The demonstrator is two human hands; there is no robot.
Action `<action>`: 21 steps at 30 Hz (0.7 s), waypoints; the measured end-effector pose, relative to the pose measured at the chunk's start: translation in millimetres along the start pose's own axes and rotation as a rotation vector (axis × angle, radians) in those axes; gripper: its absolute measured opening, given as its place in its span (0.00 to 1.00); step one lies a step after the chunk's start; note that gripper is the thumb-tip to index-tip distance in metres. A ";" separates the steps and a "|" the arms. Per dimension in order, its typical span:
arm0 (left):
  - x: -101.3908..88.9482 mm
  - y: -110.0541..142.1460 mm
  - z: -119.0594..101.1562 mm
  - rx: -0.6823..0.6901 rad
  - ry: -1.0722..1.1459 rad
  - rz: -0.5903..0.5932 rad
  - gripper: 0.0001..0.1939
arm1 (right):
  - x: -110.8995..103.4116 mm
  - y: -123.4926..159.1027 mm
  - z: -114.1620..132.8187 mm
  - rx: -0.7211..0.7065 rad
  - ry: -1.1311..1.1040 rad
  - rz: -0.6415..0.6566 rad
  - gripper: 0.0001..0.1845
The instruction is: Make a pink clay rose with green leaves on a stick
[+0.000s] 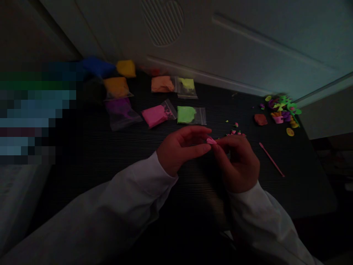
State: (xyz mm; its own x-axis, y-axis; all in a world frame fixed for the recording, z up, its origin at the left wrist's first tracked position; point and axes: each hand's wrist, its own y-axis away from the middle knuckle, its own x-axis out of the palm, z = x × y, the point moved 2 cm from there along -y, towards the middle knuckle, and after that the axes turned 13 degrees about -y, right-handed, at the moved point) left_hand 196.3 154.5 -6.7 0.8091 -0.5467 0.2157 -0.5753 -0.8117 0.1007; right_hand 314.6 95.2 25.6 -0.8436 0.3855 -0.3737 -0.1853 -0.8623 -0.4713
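Observation:
Between the fingertips of both hands is a small piece of pink modelling clay (pixel 211 141), held a little above the dark table. My left hand (pixel 183 147) pinches it from the left with thumb and fingers. From the right, the thumb and forefinger of my right hand (pixel 238 160) close on the same piece. Just beyond the right hand lie several tiny pink and green clay bits (pixel 234 132), partly hidden by its knuckles. A thin pink modelling stick (pixel 271 159) rests on the table to the right of that hand.
Bags of pink clay (pixel 154 116), green clay (pixel 186 115), orange clay (pixel 117 87) and purple clay (pixel 119 110) lie left and centre. A reddish-brown lump (pixel 260 119) sits near colourful clay flowers (pixel 285 106) at the right. A pale panel (pixel 248 48) rises behind the table.

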 end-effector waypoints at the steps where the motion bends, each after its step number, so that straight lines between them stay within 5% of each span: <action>1: -0.7 0.0 -0.3 0.019 -0.022 -0.019 0.18 | 0.2 -0.2 -0.1 0.004 -0.003 0.005 0.05; 11: -1.5 -0.1 -1.5 0.051 -0.084 -0.046 0.16 | 0.4 1.0 -4.1 -0.017 -0.004 0.045 0.10; 21: -1.6 0.0 0.3 0.080 -0.097 0.023 0.19 | -1.4 -1.8 -2.2 0.029 -0.040 0.015 0.05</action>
State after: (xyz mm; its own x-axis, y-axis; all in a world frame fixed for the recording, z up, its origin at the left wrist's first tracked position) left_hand 195.0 155.2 -7.4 0.8055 -0.5799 0.1221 -0.5859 -0.8101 0.0182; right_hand 317.2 96.9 25.2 -0.8660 0.3591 -0.3481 -0.1860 -0.8774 -0.4422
